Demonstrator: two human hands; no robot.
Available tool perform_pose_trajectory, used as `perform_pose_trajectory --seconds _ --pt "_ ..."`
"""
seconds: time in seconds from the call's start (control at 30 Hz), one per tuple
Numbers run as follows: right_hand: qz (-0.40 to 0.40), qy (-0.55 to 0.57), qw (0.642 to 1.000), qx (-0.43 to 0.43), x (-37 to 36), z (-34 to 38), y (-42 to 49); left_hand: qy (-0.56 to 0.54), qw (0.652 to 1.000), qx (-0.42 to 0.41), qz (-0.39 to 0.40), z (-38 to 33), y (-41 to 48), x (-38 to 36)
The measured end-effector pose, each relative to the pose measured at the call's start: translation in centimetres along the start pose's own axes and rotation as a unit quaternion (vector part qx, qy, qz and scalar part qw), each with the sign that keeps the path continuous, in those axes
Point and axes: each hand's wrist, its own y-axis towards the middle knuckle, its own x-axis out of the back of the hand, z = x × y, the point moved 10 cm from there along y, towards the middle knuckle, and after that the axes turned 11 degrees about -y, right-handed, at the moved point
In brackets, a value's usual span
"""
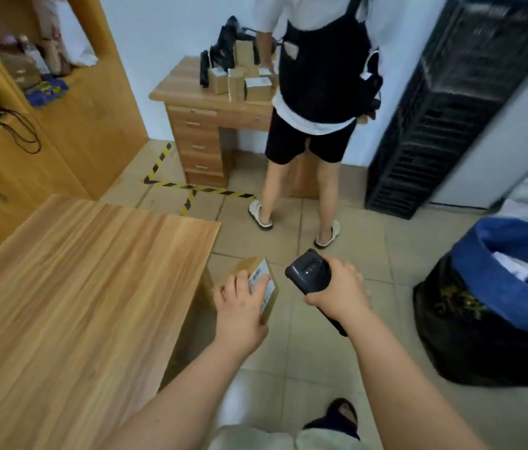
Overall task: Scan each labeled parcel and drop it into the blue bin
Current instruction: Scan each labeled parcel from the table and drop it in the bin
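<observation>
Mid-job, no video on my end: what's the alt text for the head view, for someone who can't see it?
The left hand holds a small labeled parcel, label up, beside the right hand gripping a black handheld scanner, over tiled floor. The blue bin stands at right, a wooden table at left. Ahead, another person stands at a desk stacked with parcels.

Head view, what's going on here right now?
The left hand holds a small parcel, label up, just off the table's corner. The right hand grips a black scanner beside it, close to the label. The blue bin stands on the floor to the right with white things already in it. At the back, another person stands at a desk with more parcels.
</observation>
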Motion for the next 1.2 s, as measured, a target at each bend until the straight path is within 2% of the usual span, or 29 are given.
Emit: perform_pose_trajectory --seconds 0.2,0.33,0.4,0.57,0.77,0.93,1.2 --pt "-0.028 0.076 0.992 -0.096 3.9 -12.9 1.9 0.026 0.994 -0.097 0.029 -13.4 4.9 -3.6" --pt "-0.055 0.120 0.982 -0.135 8.1 -23.1 4.3 0.031 0.985 -0.164 0.043 -24.8 8.5 -6.7" --pt "-0.063 0.117 0.981 -0.143 9.9 -25.7 5.1 0.033 0.983 -0.172 0.048 -28.1 9.8 -7.2" --pt "-0.087 0.130 0.968 -0.197 15.4 -38.1 7.9 -0.003 0.978 -0.203 0.044 -41.1 13.8 -9.6" --pt "-0.111 0.164 0.940 -0.279 18.7 -51.5 8.8 -0.042 0.972 -0.225 0.056 -52.8 17.4 -12.8" --pt "-0.109 0.147 0.923 -0.340 19.3 -58.9 10.0 -0.091 0.962 -0.252 0.052 -60.8 20.9 -15.3" --pt "-0.131 0.153 0.901 -0.384 21.5 -67.5 17.1 -0.107 0.927 -0.343 0.111 -74.4 29.7 -21.2"
